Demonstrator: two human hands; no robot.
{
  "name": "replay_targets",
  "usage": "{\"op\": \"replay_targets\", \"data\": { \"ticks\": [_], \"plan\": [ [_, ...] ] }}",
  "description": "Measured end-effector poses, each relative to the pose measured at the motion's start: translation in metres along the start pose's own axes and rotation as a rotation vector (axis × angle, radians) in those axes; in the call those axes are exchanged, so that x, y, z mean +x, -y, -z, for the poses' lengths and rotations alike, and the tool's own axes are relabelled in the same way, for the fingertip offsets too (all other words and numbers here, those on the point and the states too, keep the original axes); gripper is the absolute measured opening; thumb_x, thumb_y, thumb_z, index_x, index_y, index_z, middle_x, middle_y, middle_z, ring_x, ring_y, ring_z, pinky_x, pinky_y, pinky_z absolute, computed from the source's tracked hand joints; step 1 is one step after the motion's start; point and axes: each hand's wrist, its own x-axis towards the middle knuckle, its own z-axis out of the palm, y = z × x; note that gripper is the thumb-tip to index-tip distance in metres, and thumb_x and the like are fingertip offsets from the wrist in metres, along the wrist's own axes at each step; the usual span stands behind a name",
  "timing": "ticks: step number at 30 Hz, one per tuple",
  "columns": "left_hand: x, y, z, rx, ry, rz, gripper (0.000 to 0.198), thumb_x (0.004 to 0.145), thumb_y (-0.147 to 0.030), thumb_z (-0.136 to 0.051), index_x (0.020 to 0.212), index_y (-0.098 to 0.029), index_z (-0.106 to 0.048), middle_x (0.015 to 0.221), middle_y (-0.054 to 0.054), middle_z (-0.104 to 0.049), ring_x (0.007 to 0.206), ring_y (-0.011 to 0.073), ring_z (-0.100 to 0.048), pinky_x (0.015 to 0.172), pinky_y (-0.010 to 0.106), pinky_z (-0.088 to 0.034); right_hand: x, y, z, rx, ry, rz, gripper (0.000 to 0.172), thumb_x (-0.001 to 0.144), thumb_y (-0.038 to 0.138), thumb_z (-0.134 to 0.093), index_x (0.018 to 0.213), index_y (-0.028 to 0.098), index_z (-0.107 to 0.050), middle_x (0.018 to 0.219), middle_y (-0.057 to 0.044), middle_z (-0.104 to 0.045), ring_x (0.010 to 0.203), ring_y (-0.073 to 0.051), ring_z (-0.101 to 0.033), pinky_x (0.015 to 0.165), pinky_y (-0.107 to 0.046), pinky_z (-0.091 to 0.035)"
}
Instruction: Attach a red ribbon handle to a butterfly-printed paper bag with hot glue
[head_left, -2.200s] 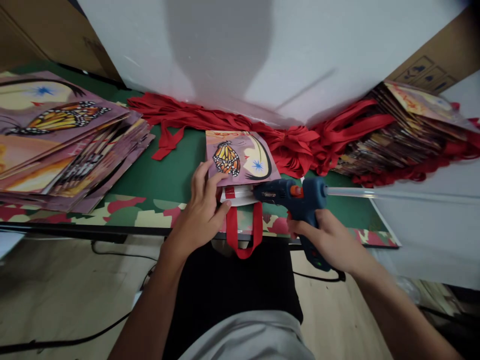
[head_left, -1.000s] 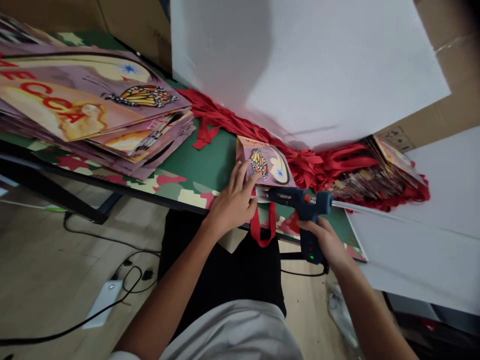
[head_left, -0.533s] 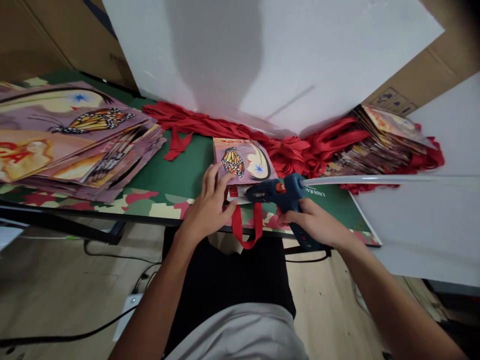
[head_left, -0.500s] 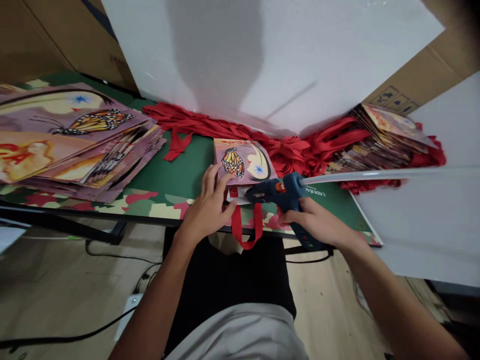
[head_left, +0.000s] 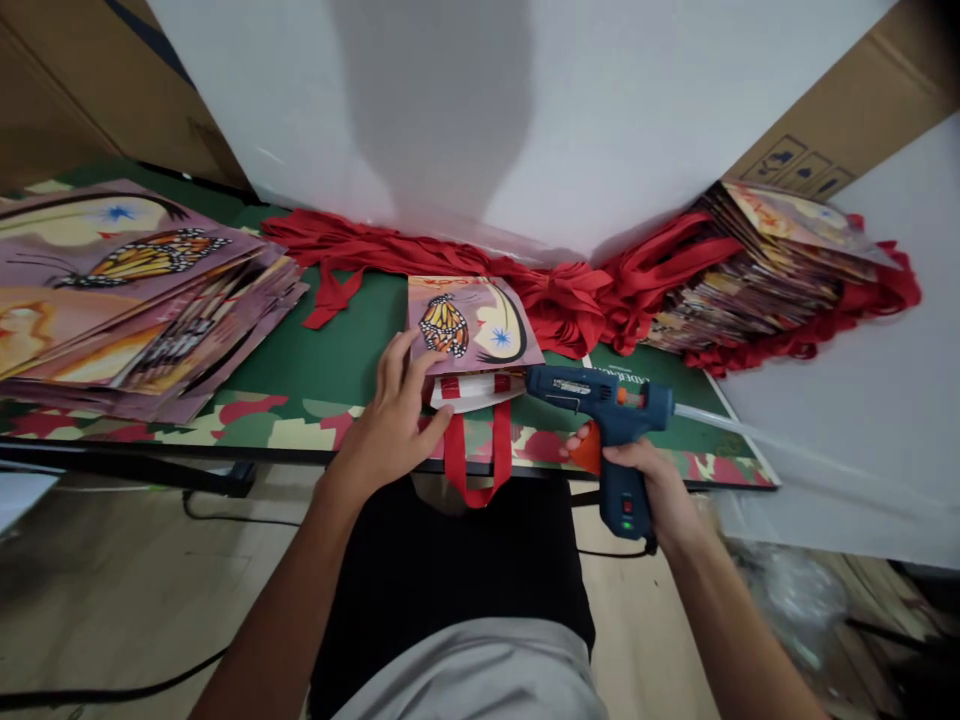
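Note:
A small butterfly-print bag (head_left: 471, 325) lies flat on the green table (head_left: 352, 350), its red handle loop (head_left: 475, 458) hanging over the front edge. My left hand (head_left: 391, 425) presses on the bag's lower left corner, fingers spread over the print. My right hand (head_left: 651, 485) grips a blue glue gun (head_left: 606, 415) by its handle, a finger on the orange trigger. The gun's nozzle points left and sits just right of the bag's white opening (head_left: 474, 391). A clear glue stick (head_left: 757, 440) juts out of the gun's back toward the right.
A pile of flat butterfly-print bags (head_left: 127, 300) fills the table's left side. Loose red straps (head_left: 420, 255) lie along the white board (head_left: 480, 110) at the back. A stack of bags with red handles (head_left: 780, 275) sits at the right. Cables run across the wooden floor (head_left: 112, 600).
The glue gun has drawn back to the right, off the bag's opening, and its glue stick has swung downward. My left hand stays on the bag.

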Motion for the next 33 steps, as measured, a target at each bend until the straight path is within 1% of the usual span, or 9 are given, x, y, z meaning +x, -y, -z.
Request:
{"op": "replay_targets", "data": {
  "ticks": [4, 6, 10, 13, 17, 23, 26, 29, 33],
  "plan": [
    [0.000, 0.001, 0.000, 0.018, 0.001, -0.020, 0.058, 0.104, -0.030, -0.063, 0.157, -0.026, -0.038, 0.175, 0.021, -0.023, 0.169, 0.0425, -0.026, 0.133, 0.070, -0.035, -0.002, 0.002, -0.008, 0.047, 0.024, -0.006, 0.032, 0.076, 0.035, -0.084, 0.103, 0.020, -0.081, 0.104, -0.009, -0.084, 0.112, -0.035, -0.078, 0.108, -0.046, -0.056],
    [0.000, 0.001, 0.001, 0.020, 0.004, -0.007, 0.058, 0.104, -0.030, -0.062, 0.157, -0.027, -0.038, 0.176, 0.021, -0.023, 0.169, 0.0420, -0.027, 0.133, 0.069, -0.035, -0.004, 0.004, -0.009, 0.023, -0.006, -0.008, 0.034, 0.076, 0.037, -0.085, 0.105, 0.020, -0.081, 0.103, -0.008, -0.083, 0.109, -0.034, -0.078, 0.106, -0.044, -0.056],
    [-0.001, -0.003, 0.001, 0.013, 0.004, 0.021, 0.057, 0.105, -0.031, -0.062, 0.156, -0.028, -0.039, 0.175, 0.020, -0.023, 0.168, 0.0411, -0.028, 0.134, 0.068, -0.035, -0.004, 0.006, -0.008, -0.143, -0.147, -0.078, 0.034, 0.074, 0.043, -0.089, 0.099, 0.022, -0.080, 0.083, -0.004, -0.078, 0.088, -0.032, -0.076, 0.086, -0.040, -0.058],
    [-0.001, -0.004, 0.002, 0.002, 0.009, 0.034, 0.057, 0.105, -0.030, -0.062, 0.156, -0.028, -0.039, 0.176, 0.020, -0.023, 0.168, 0.0413, -0.028, 0.134, 0.069, -0.033, -0.002, 0.003, -0.016, -0.241, -0.063, -0.081, 0.031, 0.074, 0.045, -0.087, 0.094, 0.022, -0.081, 0.082, -0.004, -0.077, 0.082, -0.031, -0.073, 0.078, -0.038, -0.056],
    [0.000, -0.005, 0.003, 0.007, 0.014, 0.033, 0.056, 0.104, -0.029, -0.062, 0.156, -0.027, -0.039, 0.176, 0.020, -0.024, 0.168, 0.0411, -0.029, 0.135, 0.068, -0.031, 0.004, -0.001, -0.034, -0.253, 0.028, -0.002, 0.027, 0.073, 0.038, -0.083, 0.095, 0.022, -0.082, 0.090, -0.005, -0.079, 0.095, -0.032, -0.074, 0.086, -0.038, -0.057],
    [0.000, -0.005, 0.004, 0.004, 0.022, 0.036, 0.058, 0.104, -0.031, -0.063, 0.156, -0.027, -0.039, 0.177, 0.020, -0.023, 0.169, 0.0402, -0.027, 0.136, 0.067, -0.031, 0.013, -0.001, -0.047, -0.194, 0.085, -0.030, 0.013, 0.071, 0.033, -0.081, 0.078, 0.024, -0.075, 0.069, -0.001, -0.069, 0.092, -0.030, -0.073, 0.086, -0.036, -0.057],
    [-0.001, -0.004, 0.003, 0.006, 0.023, 0.039, 0.058, 0.104, -0.031, -0.063, 0.157, -0.026, -0.039, 0.177, 0.020, -0.023, 0.169, 0.0390, -0.027, 0.136, 0.066, -0.030, 0.020, -0.002, -0.049, -0.190, 0.136, -0.056, 0.018, 0.073, 0.033, -0.081, 0.086, 0.021, -0.080, 0.081, -0.001, -0.075, 0.095, -0.027, -0.073, 0.088, -0.032, -0.055],
    [0.000, -0.006, 0.003, 0.006, 0.023, 0.046, 0.057, 0.104, -0.031, -0.062, 0.156, -0.025, -0.040, 0.177, 0.020, -0.023, 0.169, 0.0384, -0.026, 0.137, 0.065, -0.031, 0.026, -0.004, -0.052, -0.196, 0.134, -0.074, 0.025, 0.074, 0.034, -0.081, 0.094, 0.020, -0.083, 0.094, -0.002, -0.079, 0.091, -0.023, -0.070, 0.085, -0.029, -0.053],
    [0.000, -0.008, 0.004, -0.001, 0.030, 0.059, 0.056, 0.104, -0.030, -0.062, 0.155, -0.027, -0.040, 0.176, 0.019, -0.024, 0.169, 0.0380, -0.026, 0.137, 0.065, -0.031, 0.026, -0.002, -0.056, -0.220, 0.141, -0.103, 0.021, 0.071, 0.034, -0.080, 0.086, 0.019, -0.080, 0.086, -0.001, -0.076, 0.083, -0.020, -0.066, 0.078, -0.027, -0.051]
  ]
}}
